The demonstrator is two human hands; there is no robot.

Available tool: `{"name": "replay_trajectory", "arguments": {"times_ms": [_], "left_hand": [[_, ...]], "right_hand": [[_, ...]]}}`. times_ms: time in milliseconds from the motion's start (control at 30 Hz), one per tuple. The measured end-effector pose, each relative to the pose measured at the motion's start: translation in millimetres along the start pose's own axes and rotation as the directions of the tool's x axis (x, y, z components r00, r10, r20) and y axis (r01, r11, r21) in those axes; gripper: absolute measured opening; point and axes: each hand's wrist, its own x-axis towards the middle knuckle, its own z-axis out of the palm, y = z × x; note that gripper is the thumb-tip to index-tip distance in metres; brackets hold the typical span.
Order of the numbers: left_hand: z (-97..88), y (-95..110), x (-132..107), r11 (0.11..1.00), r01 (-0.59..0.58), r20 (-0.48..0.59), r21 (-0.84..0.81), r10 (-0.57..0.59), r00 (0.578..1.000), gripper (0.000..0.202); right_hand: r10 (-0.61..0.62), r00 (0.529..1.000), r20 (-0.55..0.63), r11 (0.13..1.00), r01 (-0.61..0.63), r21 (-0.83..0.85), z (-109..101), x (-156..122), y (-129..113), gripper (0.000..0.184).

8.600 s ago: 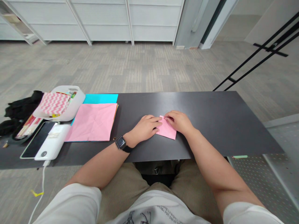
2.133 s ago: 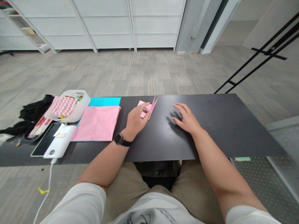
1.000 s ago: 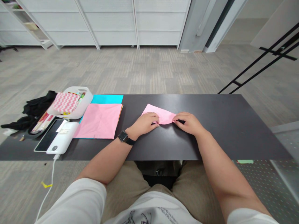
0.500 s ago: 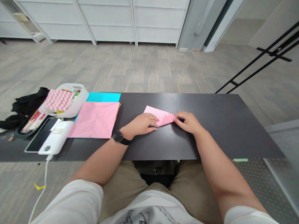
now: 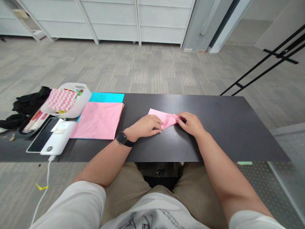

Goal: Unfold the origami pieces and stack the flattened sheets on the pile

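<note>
A folded piece of pink paper (image 5: 166, 119), narrowing to a point on its right, lies on the dark table (image 5: 226, 130) in front of me. My left hand (image 5: 148, 128) is over its left part, fingers curled on top and thumb at the near edge. My right hand (image 5: 191, 123) pinches the right tip between thumb and fingers. Near that tip the paper is bent and slightly raised. Part of the sheet is hidden under my left fingers.
Left of my hands lies a stack of coloured sheets (image 5: 97, 121), pink on top. Beyond it stand a white basket (image 5: 83, 100), a phone (image 5: 41, 136), a white power bank (image 5: 58, 138) with a cable, a dark pencil tray (image 5: 22, 132) and black cloth (image 5: 30, 101).
The right end of the paper has bent and lifted into a crease as my right hand moved slightly up and left. My left hand stays on the paper.
</note>
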Motion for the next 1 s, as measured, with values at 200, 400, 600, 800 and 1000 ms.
{"name": "replay_trajectory", "arguments": {"times_ms": [200, 400, 600, 800, 1000], "left_hand": [[-2.2, 3, 1, 0.999, 0.005, -0.017, -0.035, -0.005, 1.000, 0.015], [-1.1, 3, 1, 1.000, 0.010, -0.012, -0.019, -0.010, 1.000, 0.016], [-0.2, 5, 2, 0.999, -0.002, -0.019, -0.035, 0.002, 1.000, 0.022], [2.4, 6, 4, 0.997, 0.071, -0.034, -0.016, -0.072, 0.997, 0.030], [8.2, 7, 6, 0.998, 0.064, -0.058, -0.002, -0.064, 0.996, 0.030]], "right_hand": [[0.031, 0.999, -0.018, 1.000, -0.031, 0.004, 7, 1, 3, 0.025], [0.041, 0.999, -0.010, 0.999, -0.042, -0.013, 9, 3, 2, 0.024], [0.049, 0.999, -0.014, 0.997, -0.049, -0.051, 11, 4, 1, 0.025], [0.047, 0.999, -0.021, 0.997, -0.048, -0.058, 12, 5, 1, 0.029], [0.047, 0.999, -0.019, 0.997, -0.048, -0.061, 12, 5, 1, 0.028]]}}
